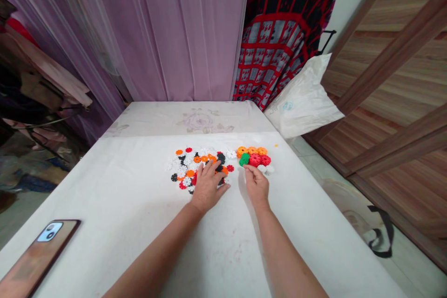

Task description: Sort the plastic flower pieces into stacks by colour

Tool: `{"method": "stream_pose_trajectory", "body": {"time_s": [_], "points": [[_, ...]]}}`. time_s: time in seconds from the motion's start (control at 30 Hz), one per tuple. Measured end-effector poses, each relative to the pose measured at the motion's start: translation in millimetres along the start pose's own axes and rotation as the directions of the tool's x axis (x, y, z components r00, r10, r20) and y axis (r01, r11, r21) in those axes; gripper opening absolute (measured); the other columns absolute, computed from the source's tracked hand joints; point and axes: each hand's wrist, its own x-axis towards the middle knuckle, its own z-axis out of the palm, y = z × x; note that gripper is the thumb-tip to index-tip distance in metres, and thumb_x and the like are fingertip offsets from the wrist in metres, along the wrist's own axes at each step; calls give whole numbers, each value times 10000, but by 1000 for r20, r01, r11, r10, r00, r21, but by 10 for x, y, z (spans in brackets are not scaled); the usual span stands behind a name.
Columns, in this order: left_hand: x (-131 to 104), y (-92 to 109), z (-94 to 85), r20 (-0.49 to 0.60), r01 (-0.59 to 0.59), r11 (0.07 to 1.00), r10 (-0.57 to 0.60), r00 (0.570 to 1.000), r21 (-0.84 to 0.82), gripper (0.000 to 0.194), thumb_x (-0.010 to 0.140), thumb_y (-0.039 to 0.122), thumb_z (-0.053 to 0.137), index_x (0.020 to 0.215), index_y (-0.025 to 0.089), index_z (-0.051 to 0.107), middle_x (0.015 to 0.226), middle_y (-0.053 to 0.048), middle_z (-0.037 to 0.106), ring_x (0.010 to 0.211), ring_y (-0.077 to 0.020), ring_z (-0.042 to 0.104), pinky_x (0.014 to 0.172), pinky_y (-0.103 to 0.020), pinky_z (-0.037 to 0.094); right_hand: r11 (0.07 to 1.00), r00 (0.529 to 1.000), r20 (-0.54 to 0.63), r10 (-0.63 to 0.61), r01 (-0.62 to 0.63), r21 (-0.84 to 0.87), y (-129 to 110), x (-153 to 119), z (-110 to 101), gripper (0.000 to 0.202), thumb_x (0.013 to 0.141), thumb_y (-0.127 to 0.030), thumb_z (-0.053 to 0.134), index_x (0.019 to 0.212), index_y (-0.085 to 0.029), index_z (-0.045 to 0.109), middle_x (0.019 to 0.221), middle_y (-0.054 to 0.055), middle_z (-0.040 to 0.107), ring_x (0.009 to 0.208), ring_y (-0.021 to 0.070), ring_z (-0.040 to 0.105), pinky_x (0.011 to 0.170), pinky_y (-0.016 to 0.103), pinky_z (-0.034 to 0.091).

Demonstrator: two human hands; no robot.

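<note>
My left hand [208, 186] lies palm down with its fingers spread over a loose pile of small notched plastic discs in white, black, orange and red. An orange disc [190, 173] and a white disc [181, 172] show beside it. My right hand [257, 187] is closed in a pinch, its fingertips at the lower edge of a green disc piece [244, 159]. Whether they grip that piece or something smaller is hidden. Orange disc clusters [252, 151] and red disc clusters [254, 160] sit together next to the green piece, with white discs [266, 169] at their right.
The table [122, 195] has a white cover with a flower print at its far end. A phone [40, 256] lies at the left edge. A white bag [303, 98] stands beyond the right edge, near wooden doors [394, 79]. Purple curtains [185, 32] hang behind.
</note>
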Motion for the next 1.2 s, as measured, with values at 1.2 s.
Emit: {"method": "stream_pose_trajectory", "body": {"time_s": [1.2], "points": [[-511,-929,-562,-128,113,988,-100,987,102,256,823,404,667,1050,296,717,1283,-71,661,1281,-319,525,1122,-602,285,986,994,56,-99,105,-129,-17,-31,-20,386,797,-474,512,897,-187,750,865,73,764,684,192,641,672,313,523]]}}
